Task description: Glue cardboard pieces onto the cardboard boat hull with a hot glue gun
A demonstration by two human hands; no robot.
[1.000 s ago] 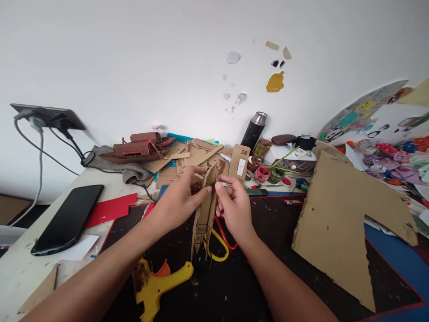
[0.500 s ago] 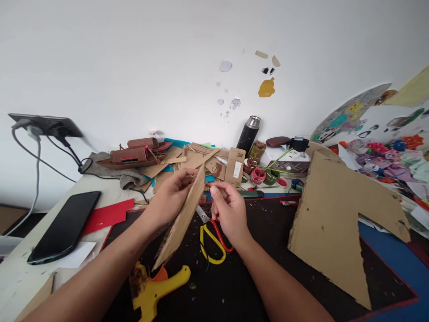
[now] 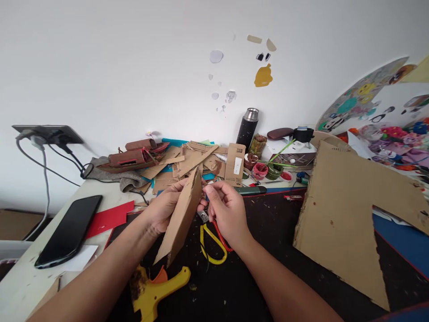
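My left hand (image 3: 166, 203) is closed on a folded piece of cardboard (image 3: 183, 217), which it holds up at a slant. The cardboard hides part of the left fingers. At its upper right edge, my right hand (image 3: 228, 210) has thumb and fingers pinched together; what lies between them is too small to make out. Scissors with one yellow and one red handle (image 3: 213, 246) lie on the dark mat below my hands, their blades partly hidden. Nearer to me is a yellow glue gun (image 3: 161, 290) with an orange trigger.
A large cut cardboard sheet (image 3: 338, 214) lies to the right. On the left are a phone (image 3: 69, 230) and red paper (image 3: 109, 219). Behind stand a model boat (image 3: 132, 158), cardboard scraps (image 3: 196, 156), a black flask (image 3: 248, 129) and paint pots (image 3: 259, 170).
The cardboard has turned so that more of its broad side shows, and a fold has opened at its lower end. My right fingers are closer to its edge. The camera view has shifted slightly.
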